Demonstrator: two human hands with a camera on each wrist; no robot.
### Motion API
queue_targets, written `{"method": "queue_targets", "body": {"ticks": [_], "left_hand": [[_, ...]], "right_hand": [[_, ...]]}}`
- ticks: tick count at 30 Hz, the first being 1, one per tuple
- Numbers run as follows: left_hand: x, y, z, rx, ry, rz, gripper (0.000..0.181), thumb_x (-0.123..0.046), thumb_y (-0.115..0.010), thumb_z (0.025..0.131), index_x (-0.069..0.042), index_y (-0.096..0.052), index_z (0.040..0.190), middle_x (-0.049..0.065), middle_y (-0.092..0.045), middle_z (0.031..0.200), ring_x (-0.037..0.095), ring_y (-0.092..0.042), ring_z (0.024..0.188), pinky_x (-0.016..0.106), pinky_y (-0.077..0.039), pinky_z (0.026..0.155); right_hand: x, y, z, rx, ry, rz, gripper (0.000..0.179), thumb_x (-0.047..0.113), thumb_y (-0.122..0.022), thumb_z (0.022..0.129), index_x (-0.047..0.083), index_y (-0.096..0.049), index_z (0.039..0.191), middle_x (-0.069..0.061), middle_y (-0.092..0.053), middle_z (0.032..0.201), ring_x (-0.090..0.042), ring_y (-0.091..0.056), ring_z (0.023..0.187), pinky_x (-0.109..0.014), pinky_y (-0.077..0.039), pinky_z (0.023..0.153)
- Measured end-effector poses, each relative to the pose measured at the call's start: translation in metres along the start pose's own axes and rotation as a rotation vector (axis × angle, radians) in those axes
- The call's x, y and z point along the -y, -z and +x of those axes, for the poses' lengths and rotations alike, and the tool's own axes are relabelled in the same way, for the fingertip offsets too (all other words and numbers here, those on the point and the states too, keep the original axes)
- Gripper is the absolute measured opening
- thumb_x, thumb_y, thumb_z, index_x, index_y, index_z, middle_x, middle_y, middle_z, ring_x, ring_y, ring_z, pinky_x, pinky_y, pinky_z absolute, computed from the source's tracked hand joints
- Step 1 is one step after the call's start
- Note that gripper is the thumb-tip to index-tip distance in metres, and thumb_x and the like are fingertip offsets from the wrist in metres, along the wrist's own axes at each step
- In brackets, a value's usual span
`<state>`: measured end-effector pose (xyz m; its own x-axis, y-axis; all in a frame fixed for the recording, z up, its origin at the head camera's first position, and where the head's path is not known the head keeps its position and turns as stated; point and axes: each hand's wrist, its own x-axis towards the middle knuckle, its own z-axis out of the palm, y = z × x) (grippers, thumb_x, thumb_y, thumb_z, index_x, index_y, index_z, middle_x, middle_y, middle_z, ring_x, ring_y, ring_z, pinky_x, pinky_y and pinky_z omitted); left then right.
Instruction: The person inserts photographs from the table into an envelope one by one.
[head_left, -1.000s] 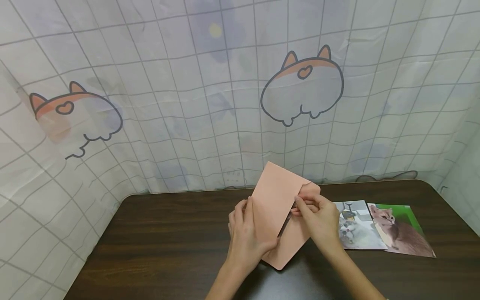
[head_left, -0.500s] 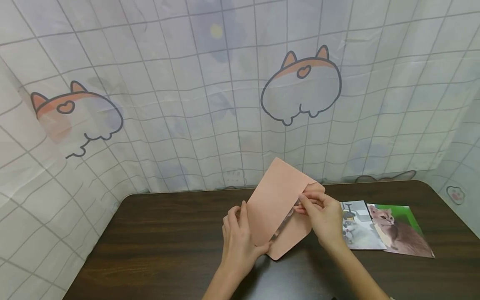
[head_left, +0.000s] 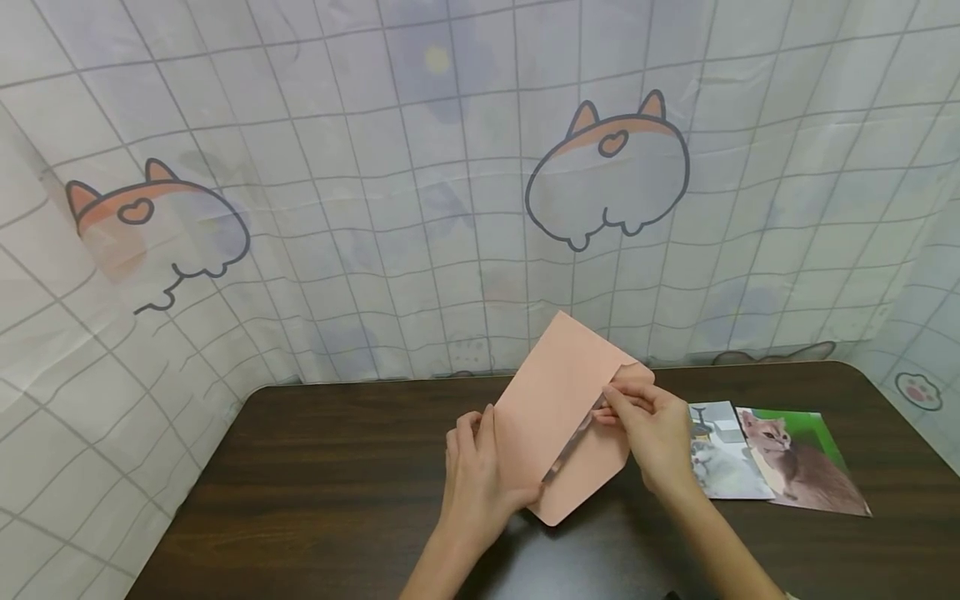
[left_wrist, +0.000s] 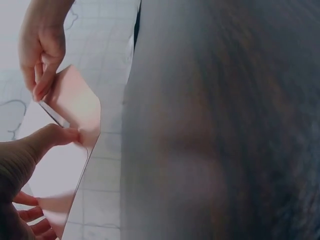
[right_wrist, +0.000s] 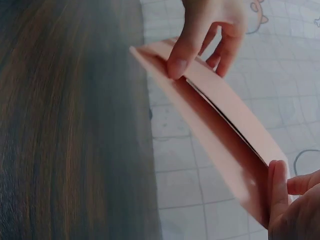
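Observation:
A pink envelope [head_left: 555, 392] is held tilted above the dark table. My left hand [head_left: 480, 479] grips its lower left side, thumb over the front near the slot and fingers round the far edge. At the upper end of the slot, my right hand [head_left: 660, 433] pinches the end of a photo [head_left: 573, 442]. Only a narrow strip of that photo shows; the rest is hidden in the envelope. Its thin pale edge also appears in the left wrist view, between the two hands. The flap [head_left: 596, 483] lies folded back to the right, partly behind my right fingers.
Two cat photos lie on the table [head_left: 337, 483] right of my hands: a grey-white one [head_left: 727, 467], partly behind my right hand, and a brown cat on green [head_left: 802, 462], overlapping it. A white checked curtain [head_left: 375, 208] hangs behind the table's back edge.
Both hands have shifted the envelope slightly up and to the right. Where the slot showed a dark gap, a printed strip of the photo now shows along it.

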<state>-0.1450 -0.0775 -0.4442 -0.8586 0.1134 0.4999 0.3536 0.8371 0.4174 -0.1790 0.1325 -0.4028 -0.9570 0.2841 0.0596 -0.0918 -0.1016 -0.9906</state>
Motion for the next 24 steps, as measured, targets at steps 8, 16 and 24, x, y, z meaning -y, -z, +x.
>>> {"method": "queue_targets", "body": {"ticks": [8, 16, 24], "left_hand": [[-0.001, 0.003, 0.0, 0.0, 0.026, -0.021, 0.109, -0.027, -0.104, 0.055, 0.01, -0.053, 0.144, 0.018, -0.051, 0.123, 0.033, -0.048, 0.106, 0.044, -0.049, 0.091], [0.004, 0.006, 0.002, 0.013, 0.049, -0.088, 0.107, -0.027, -0.103, 0.055, 0.008, -0.054, 0.143, 0.016, -0.05, 0.122, 0.033, -0.047, 0.106, 0.044, -0.051, 0.087], [0.008, 0.013, 0.003, 0.06, 0.109, -0.105, 0.105, -0.027, -0.104, 0.055, 0.004, -0.055, 0.142, 0.017, -0.05, 0.124, 0.032, -0.045, 0.106, 0.045, -0.049, 0.088]], "right_hand": [[-0.002, 0.003, -0.001, 0.012, 0.131, -0.158, 0.021, -0.006, -0.069, 0.097, -0.019, -0.072, 0.113, -0.026, -0.077, 0.089, -0.001, -0.073, 0.064, -0.021, -0.06, 0.066], [0.0, 0.006, -0.001, -0.014, 0.184, -0.145, 0.019, -0.01, -0.069, 0.096, -0.019, -0.072, 0.113, -0.025, -0.077, 0.091, -0.001, -0.073, 0.063, -0.022, -0.06, 0.065], [0.002, 0.01, 0.001, -0.003, 0.211, -0.168, 0.019, -0.006, -0.071, 0.096, -0.015, -0.073, 0.112, -0.015, -0.078, 0.083, -0.001, -0.071, 0.061, -0.021, -0.06, 0.063]]}}
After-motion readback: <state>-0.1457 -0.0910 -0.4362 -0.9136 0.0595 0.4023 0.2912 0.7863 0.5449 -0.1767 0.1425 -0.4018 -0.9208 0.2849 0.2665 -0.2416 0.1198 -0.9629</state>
